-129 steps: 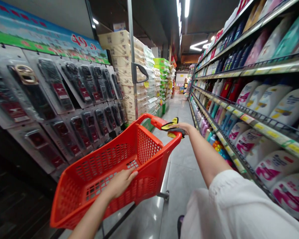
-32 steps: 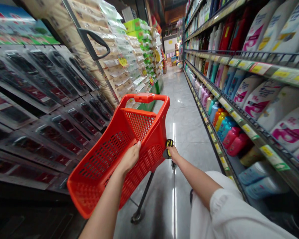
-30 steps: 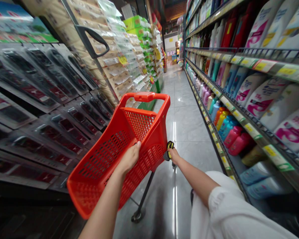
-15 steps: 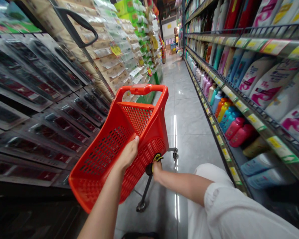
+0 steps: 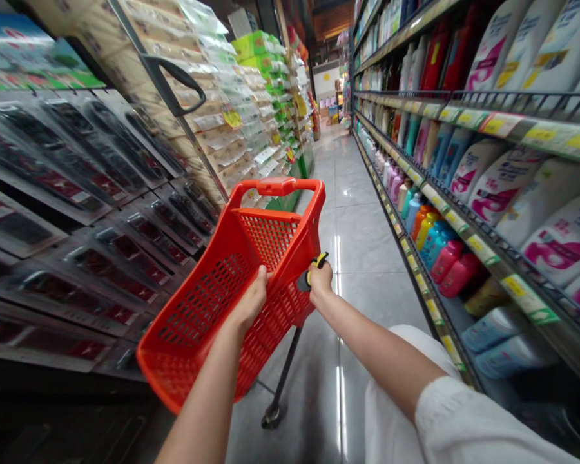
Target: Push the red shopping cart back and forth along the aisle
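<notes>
Red shopping cart (image 5: pixel 297 258) in a store aisle (image 5: pixel 362 225)

The cart stands angled at centre. The left hand (image 5: pixel 251 299) grips its near rim; the right hand (image 5: pixel 321 278), beside the cart's right outer side, grasps a bunched yellow-and-grey cloth (image 5: pixel 304 281). Packaged belts (image 5: pixel 111 258) hang at left; shelves (image 5: pixel 515 127) of shampoo bottles (image 5: pixel 563 238) line the right.

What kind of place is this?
Probably a shop: there's a red cart, rows of bottles, and little yellow tags along the shelves.
</notes>
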Demonstrator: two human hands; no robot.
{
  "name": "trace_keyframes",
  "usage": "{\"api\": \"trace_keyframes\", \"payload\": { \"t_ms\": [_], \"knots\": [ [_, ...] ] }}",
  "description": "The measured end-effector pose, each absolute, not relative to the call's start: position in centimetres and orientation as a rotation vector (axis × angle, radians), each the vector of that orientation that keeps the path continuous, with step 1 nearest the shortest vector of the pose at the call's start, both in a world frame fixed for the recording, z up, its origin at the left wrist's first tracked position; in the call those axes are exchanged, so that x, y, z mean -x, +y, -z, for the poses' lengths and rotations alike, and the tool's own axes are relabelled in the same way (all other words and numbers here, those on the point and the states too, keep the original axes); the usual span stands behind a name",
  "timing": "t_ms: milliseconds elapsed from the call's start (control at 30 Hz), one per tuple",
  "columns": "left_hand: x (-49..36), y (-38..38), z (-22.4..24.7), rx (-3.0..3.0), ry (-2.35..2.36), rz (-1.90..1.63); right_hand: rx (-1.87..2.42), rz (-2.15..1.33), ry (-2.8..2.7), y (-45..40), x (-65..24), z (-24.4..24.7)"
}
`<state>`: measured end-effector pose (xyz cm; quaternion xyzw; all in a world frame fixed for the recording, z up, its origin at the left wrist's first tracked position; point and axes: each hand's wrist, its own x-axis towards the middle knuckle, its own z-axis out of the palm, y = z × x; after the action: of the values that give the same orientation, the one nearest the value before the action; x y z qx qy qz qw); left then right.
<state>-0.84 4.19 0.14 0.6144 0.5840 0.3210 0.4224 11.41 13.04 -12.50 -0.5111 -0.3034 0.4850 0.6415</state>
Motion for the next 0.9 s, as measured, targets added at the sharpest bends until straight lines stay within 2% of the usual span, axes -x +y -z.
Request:
{"api": "trace_keyframes", "payload": {
  "t_ms": [167, 300, 467, 667, 900],
  "knots": [
    [1.0, 3.8, -0.4, -1.381, 1.412, -0.797, 1.036, -0.506, -1.026, 14.0, -14.7, 5.4],
    [0.9, 3.3, -0.7, -1.301, 1.362, -0.796, 1.083, -0.231, -1.5, 13.7, -16.8, 2.5],
    [1.0, 3.5, -0.3, -1.084, 1.212, -0.901, 1.166, -0.116, -1.773, 9.5, -14.8, 4.0],
    [1.6, 4.1, 0.1, -1.097, 1.277, -0.997, 0.955, -0.052, -2.185, 3.7, -12.7, 5.8],
    [4.3, 0.5, -0.5, -1.017, 1.177, -0.742, 1.182, -0.062, -1.968, 6.5, -14.6, 4.5]
  ]
}}
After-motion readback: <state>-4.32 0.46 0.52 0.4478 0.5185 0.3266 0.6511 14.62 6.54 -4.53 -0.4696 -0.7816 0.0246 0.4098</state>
